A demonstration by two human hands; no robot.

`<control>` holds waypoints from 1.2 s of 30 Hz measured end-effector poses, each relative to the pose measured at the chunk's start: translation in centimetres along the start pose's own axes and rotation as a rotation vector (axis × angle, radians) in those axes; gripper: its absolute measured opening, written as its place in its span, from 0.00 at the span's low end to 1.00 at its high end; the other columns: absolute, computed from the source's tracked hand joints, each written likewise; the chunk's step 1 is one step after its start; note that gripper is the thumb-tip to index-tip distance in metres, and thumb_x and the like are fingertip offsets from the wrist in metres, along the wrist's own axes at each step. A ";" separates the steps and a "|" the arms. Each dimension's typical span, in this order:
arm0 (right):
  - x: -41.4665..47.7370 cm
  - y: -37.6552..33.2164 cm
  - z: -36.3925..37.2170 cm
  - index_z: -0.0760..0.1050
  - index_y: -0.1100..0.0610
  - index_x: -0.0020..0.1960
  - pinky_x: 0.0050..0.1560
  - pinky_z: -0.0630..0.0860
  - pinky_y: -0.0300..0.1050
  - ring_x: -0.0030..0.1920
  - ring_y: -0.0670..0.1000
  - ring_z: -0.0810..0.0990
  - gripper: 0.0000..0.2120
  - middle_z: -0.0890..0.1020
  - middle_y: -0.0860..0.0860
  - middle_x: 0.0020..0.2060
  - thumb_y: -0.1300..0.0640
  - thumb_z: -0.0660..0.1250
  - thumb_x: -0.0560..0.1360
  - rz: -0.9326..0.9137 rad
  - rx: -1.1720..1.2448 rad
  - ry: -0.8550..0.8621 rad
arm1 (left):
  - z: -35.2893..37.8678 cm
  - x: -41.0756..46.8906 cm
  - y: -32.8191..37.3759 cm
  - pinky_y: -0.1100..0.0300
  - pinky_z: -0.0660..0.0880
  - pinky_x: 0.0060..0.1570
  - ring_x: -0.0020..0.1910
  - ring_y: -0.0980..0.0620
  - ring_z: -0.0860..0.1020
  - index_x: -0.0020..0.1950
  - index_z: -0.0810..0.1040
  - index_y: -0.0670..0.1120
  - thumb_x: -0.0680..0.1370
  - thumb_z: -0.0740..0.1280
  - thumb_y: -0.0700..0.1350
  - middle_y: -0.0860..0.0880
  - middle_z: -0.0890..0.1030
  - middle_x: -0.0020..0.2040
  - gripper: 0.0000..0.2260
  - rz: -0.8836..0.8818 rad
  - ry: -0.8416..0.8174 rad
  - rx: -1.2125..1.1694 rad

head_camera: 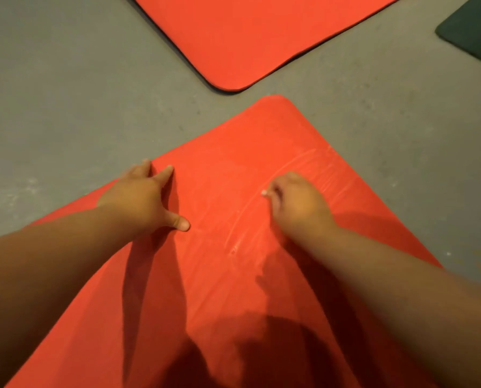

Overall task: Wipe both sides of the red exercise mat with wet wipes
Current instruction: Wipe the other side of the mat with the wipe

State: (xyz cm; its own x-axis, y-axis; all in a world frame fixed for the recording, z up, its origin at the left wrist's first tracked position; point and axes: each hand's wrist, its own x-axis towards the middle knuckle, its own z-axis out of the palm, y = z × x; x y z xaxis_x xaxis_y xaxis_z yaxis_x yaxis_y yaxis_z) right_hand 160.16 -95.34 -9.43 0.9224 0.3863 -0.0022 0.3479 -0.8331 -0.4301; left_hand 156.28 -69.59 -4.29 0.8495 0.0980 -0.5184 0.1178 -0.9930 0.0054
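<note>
A red exercise mat point(250, 141) lies on the grey floor in front of me, one rounded corner pointing away. My left hand point(144, 197) presses flat on the mat near its left edge, fingers spread. My right hand point(298, 203) is curled on the mat's middle, and a small white bit of wet wipe point(264, 192) shows at its fingertips; the wipe is otherwise hidden under the hand. Pale curved wet streaks point(312, 166) run across the mat beyond and beside the right hand.
A second red mat point(256, 37) with a dark rim lies farther off, its corner close to my mat's corner. A dark green mat point(474, 32) shows at the top right. Grey floor point(66, 93) surrounds them. My shadow falls on the mat's near part.
</note>
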 end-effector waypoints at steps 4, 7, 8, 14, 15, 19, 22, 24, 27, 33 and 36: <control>6.1 4.0 -3.0 0.79 0.63 0.48 0.47 0.71 0.49 0.50 0.61 0.79 0.07 0.82 0.63 0.47 0.62 0.64 0.75 0.414 -0.079 0.205 | -0.2 0.5 0.0 0.49 0.61 0.70 0.76 0.40 0.55 0.79 0.45 0.51 0.60 0.72 0.70 0.40 0.49 0.78 0.57 -0.013 -0.058 0.052; 3.5 -2.7 0.3 0.78 0.62 0.48 0.52 0.68 0.48 0.51 0.60 0.77 0.07 0.80 0.60 0.49 0.62 0.62 0.75 0.211 -0.019 0.062 | -0.7 0.6 -0.6 0.48 0.59 0.72 0.77 0.41 0.52 0.79 0.44 0.52 0.61 0.73 0.69 0.42 0.45 0.79 0.57 0.014 -0.086 0.047; 1.5 -5.6 1.4 0.78 0.61 0.49 0.53 0.69 0.48 0.52 0.60 0.76 0.07 0.79 0.59 0.49 0.62 0.62 0.75 0.064 0.005 -0.053 | -0.8 0.7 -1.0 0.49 0.59 0.72 0.77 0.42 0.52 0.79 0.44 0.52 0.62 0.73 0.68 0.43 0.44 0.79 0.56 0.027 -0.090 0.054; 3.0 -3.3 0.3 0.80 0.62 0.52 0.57 0.64 0.43 0.55 0.60 0.77 0.09 0.80 0.61 0.52 0.65 0.62 0.75 -0.105 0.004 -0.102 | -0.9 1.6 -1.6 0.49 0.61 0.70 0.77 0.44 0.52 0.78 0.41 0.54 0.63 0.74 0.66 0.46 0.42 0.79 0.56 0.058 -0.108 0.110; 5.4 -0.6 -0.7 0.80 0.62 0.51 0.55 0.65 0.45 0.54 0.60 0.77 0.09 0.81 0.61 0.52 0.63 0.62 0.76 0.080 -0.037 0.033 | -0.7 1.6 -1.7 0.48 0.61 0.70 0.77 0.44 0.52 0.78 0.41 0.54 0.63 0.74 0.66 0.46 0.42 0.79 0.56 0.055 -0.115 0.117; 10.5 3.3 -2.6 0.79 0.64 0.49 0.48 0.70 0.50 0.51 0.62 0.79 0.09 0.81 0.63 0.49 0.60 0.63 0.76 0.498 -0.032 0.267 | -0.6 1.8 -1.7 0.49 0.61 0.71 0.77 0.44 0.51 0.78 0.41 0.54 0.63 0.74 0.66 0.46 0.42 0.79 0.56 0.059 -0.109 0.113; 7.5 -3.4 1.0 0.79 0.62 0.47 0.50 0.67 0.48 0.49 0.61 0.78 0.08 0.81 0.61 0.47 0.62 0.61 0.75 0.246 0.030 0.174 | -0.8 1.7 -1.6 0.47 0.62 0.71 0.77 0.43 0.51 0.78 0.41 0.53 0.63 0.74 0.66 0.45 0.41 0.79 0.57 0.058 -0.120 0.107; 2.7 -8.5 2.6 0.79 0.61 0.46 0.50 0.70 0.50 0.47 0.61 0.78 0.06 0.79 0.60 0.45 0.61 0.63 0.75 -0.107 0.075 -0.111 | -0.9 1.6 -1.6 0.48 0.62 0.71 0.77 0.43 0.51 0.78 0.41 0.53 0.63 0.74 0.66 0.45 0.41 0.79 0.57 0.055 -0.125 0.104; 1.9 -7.9 2.0 0.80 0.62 0.43 0.47 0.74 0.48 0.43 0.60 0.79 0.03 0.80 0.60 0.40 0.64 0.69 0.70 -0.451 0.075 -0.236 | -0.8 1.8 -1.7 0.48 0.62 0.71 0.77 0.43 0.52 0.78 0.41 0.53 0.62 0.74 0.66 0.45 0.41 0.79 0.58 0.064 -0.115 0.094; 13.9 2.6 -2.3 0.79 0.63 0.51 0.48 0.69 0.49 0.52 0.62 0.78 0.09 0.81 0.63 0.50 0.60 0.63 0.77 0.503 -0.042 0.256 | -0.5 2.1 -1.8 0.47 0.62 0.71 0.77 0.44 0.51 0.78 0.41 0.54 0.62 0.75 0.65 0.46 0.40 0.79 0.58 0.068 -0.101 0.060; 12.2 -3.2 0.8 0.80 0.62 0.50 0.50 0.71 0.49 0.51 0.60 0.79 0.09 0.82 0.61 0.49 0.61 0.62 0.76 0.277 0.023 0.136 | -0.5 1.9 -1.9 0.48 0.61 0.72 0.78 0.45 0.49 0.78 0.40 0.54 0.62 0.76 0.65 0.48 0.39 0.79 0.58 0.065 -0.102 0.037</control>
State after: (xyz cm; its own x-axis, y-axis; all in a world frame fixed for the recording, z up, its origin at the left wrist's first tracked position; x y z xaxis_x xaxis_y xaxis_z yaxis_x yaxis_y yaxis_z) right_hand 170.16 -87.62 -8.81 0.9961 0.0881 -0.0024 0.0776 -0.8897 -0.4500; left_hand 157.93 -67.50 -4.88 0.7979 0.0282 -0.6021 0.0435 -0.9990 0.0109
